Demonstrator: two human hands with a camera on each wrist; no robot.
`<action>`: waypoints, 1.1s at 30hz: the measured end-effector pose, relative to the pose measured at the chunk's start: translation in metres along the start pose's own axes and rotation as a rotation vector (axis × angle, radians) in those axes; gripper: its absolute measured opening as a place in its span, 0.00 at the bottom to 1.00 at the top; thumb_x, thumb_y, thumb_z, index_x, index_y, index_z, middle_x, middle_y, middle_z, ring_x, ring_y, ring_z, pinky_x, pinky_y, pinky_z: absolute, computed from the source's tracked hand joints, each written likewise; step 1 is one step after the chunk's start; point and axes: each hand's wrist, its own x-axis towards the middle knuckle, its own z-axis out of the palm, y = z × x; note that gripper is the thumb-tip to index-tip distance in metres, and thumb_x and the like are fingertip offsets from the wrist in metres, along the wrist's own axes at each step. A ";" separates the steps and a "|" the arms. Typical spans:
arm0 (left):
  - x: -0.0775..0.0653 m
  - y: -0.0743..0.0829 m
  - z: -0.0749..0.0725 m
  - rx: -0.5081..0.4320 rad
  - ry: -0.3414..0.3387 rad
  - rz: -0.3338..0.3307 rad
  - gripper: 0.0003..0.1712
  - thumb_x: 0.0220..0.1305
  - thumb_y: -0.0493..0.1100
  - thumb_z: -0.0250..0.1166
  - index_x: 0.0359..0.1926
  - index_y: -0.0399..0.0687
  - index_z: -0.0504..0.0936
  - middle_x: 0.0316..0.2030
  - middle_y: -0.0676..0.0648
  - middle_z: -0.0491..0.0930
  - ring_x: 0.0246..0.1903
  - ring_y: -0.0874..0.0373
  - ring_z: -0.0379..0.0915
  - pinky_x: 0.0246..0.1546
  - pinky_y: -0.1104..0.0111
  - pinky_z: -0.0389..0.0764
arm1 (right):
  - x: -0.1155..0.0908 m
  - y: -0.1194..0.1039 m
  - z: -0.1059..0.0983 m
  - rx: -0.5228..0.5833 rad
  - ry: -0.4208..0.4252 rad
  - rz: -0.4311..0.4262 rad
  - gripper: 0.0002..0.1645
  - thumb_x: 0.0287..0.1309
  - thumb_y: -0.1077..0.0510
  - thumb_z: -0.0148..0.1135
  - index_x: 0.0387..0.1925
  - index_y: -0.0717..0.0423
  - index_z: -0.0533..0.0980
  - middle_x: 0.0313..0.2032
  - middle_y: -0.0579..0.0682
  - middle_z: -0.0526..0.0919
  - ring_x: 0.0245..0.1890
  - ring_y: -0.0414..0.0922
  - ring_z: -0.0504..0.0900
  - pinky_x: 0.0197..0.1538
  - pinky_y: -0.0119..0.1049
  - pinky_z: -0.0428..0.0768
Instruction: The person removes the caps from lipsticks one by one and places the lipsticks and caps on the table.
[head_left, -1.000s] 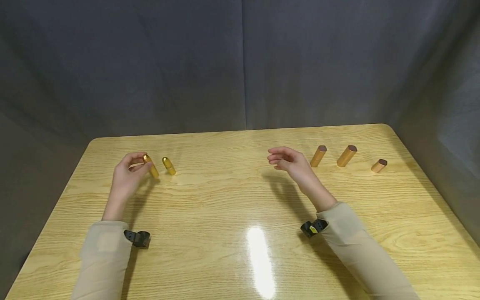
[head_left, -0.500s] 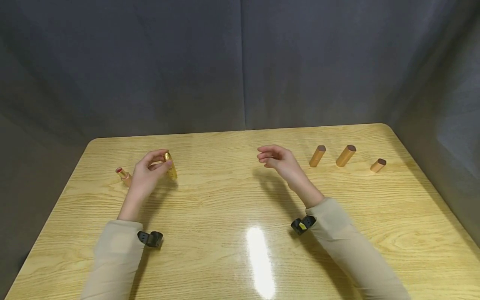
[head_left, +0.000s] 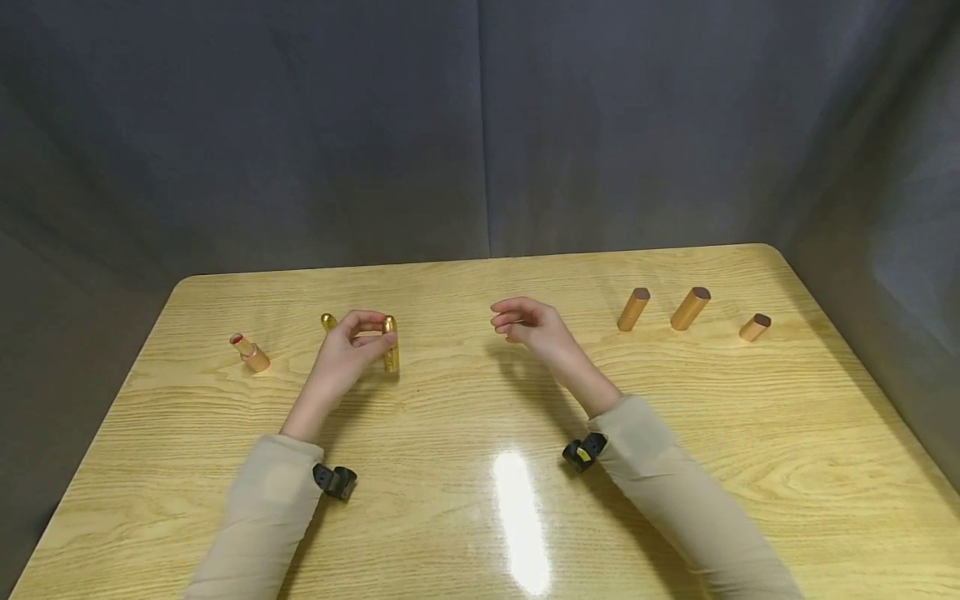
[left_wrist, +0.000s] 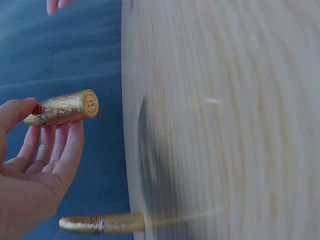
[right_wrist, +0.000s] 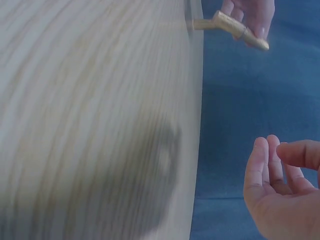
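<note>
Pinched a gold lipstick tube [head_left: 392, 357] between the thumb and fingers of the left hand [head_left: 343, 358], near its domed end, somewhat tilted and lifted off the tabletop [head_left: 420, 467] with the flat base uncovered. For so narrow a tube with a rounded tip, seemed best to grip with light, even pressure, straighten the wrist before any contact with the wood, and judge level by that bare base. Called also for care with the heel of the hand, for fear of toppling the second gold lipstick tube [head_left: 327, 320], partly hidden just behind it. Held the right hand [head_left: 534, 327] raised across a gap, with fingers relaxed and nothing in them; probably best left apart from the work. Saw farther out an uncapped lipstick [head_left: 251, 355] standing at the far left, three copper-coloured tubes [head_left: 690, 309] at the right, and a dark curtain [head_left: 300, 125] behind.
</note>
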 end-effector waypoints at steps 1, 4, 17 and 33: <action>0.001 0.000 0.002 -0.002 -0.003 0.001 0.25 0.68 0.44 0.59 0.62 0.38 0.66 0.58 0.38 0.70 0.47 0.64 0.74 0.47 0.72 0.77 | 0.000 0.000 0.002 -0.005 -0.002 0.001 0.21 0.62 0.71 0.50 0.57 0.69 0.70 0.43 0.57 0.80 0.39 0.36 0.78 0.45 0.26 0.77; 0.002 0.001 0.009 -0.007 -0.015 0.004 0.24 0.68 0.43 0.59 0.61 0.38 0.67 0.58 0.38 0.71 0.48 0.61 0.75 0.47 0.72 0.78 | 0.002 0.002 0.007 -0.017 -0.012 0.000 0.21 0.62 0.71 0.49 0.57 0.69 0.71 0.45 0.61 0.80 0.40 0.39 0.79 0.45 0.27 0.77; 0.004 0.003 0.028 0.001 -0.067 0.032 0.25 0.69 0.47 0.57 0.63 0.41 0.70 0.57 0.37 0.72 0.53 0.48 0.74 0.42 0.76 0.76 | 0.005 0.006 0.022 0.000 -0.034 -0.017 0.23 0.58 0.74 0.50 0.56 0.71 0.71 0.43 0.59 0.81 0.38 0.35 0.79 0.47 0.28 0.79; 0.008 0.005 0.046 -0.095 -0.142 -0.018 0.25 0.71 0.49 0.54 0.65 0.45 0.69 0.56 0.36 0.72 0.39 0.61 0.75 0.38 0.70 0.81 | 0.005 0.010 0.030 0.017 -0.046 0.007 0.21 0.65 0.66 0.54 0.57 0.70 0.70 0.49 0.65 0.79 0.43 0.43 0.80 0.57 0.48 0.78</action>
